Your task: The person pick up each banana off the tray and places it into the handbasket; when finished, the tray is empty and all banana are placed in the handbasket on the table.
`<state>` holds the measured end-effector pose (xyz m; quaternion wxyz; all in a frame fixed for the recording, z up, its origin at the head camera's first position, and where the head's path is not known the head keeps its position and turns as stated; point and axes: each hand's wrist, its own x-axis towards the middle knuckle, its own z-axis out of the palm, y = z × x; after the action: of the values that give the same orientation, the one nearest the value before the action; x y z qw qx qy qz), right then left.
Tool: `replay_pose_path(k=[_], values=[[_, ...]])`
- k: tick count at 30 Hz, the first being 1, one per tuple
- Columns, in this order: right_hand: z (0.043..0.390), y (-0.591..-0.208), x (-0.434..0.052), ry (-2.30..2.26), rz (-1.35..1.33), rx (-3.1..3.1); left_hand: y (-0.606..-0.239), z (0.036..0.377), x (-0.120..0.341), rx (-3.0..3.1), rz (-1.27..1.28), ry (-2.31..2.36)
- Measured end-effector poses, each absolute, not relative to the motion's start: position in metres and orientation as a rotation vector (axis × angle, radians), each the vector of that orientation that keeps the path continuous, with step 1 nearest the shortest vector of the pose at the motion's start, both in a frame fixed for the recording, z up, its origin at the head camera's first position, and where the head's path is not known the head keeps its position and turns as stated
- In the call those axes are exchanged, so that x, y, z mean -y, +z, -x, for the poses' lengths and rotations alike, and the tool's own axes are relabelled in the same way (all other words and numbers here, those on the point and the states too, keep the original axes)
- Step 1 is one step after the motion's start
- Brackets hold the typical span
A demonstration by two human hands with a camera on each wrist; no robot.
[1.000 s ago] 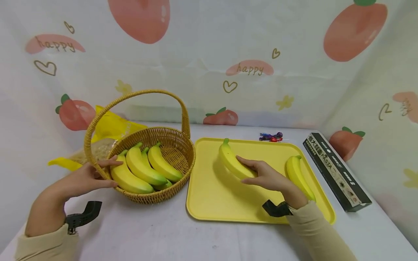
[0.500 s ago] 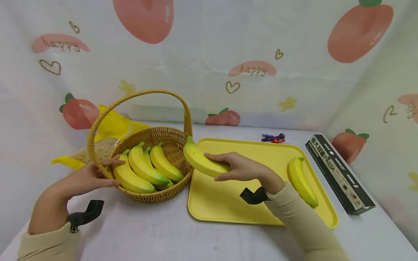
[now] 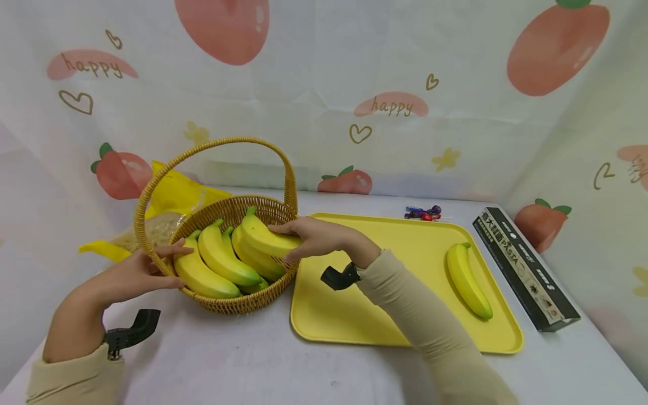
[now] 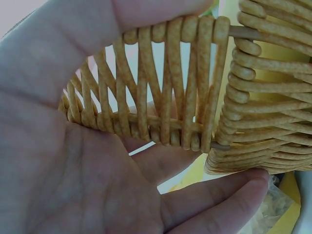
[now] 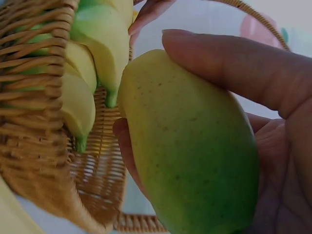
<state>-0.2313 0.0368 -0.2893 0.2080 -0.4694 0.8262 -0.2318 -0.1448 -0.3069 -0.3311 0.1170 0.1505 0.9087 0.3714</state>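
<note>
A wicker basket (image 3: 273, 284) with a tall handle holds three bananas (image 3: 217, 261). My right hand (image 3: 311, 239) grips a fourth banana (image 3: 263, 237) and holds it over the basket's right rim, above the others; the right wrist view shows that banana (image 5: 190, 151) between thumb and fingers beside the basket weave (image 5: 34, 161). My left hand (image 3: 139, 270) grips the basket's left rim where the handle starts, with thumb above and fingers below the weave (image 4: 161, 97). One more banana (image 3: 468, 280) lies on the right of the yellow tray (image 3: 354, 315).
A yellow bag (image 3: 174, 194) and a packet of grain (image 3: 147, 230) lie behind the basket on the left. A dark pasta box (image 3: 526, 267) lies right of the tray. Small wrapped sweets (image 3: 422, 212) sit behind the tray. A printed cloth wall closes the back.
My right hand lifted a banana off the tray and carried it left to above the basket. The left hand stayed on the basket rim.
</note>
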Motion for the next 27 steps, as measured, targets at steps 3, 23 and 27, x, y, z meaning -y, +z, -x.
replay_pose_path(k=[3,23,27], values=[[0.238,-0.291,-0.020,-0.623,1.259,-2.285,-0.332,0.145,0.308,-2.662,-0.435,1.082],[0.263,-0.306,0.032,-0.589,1.138,-2.221,-0.330,0.148,0.308,-2.645,-0.439,1.089],[0.262,-0.308,0.034,-0.603,1.082,-2.183,-0.329,0.148,0.308,-2.642,-0.429,1.085]])
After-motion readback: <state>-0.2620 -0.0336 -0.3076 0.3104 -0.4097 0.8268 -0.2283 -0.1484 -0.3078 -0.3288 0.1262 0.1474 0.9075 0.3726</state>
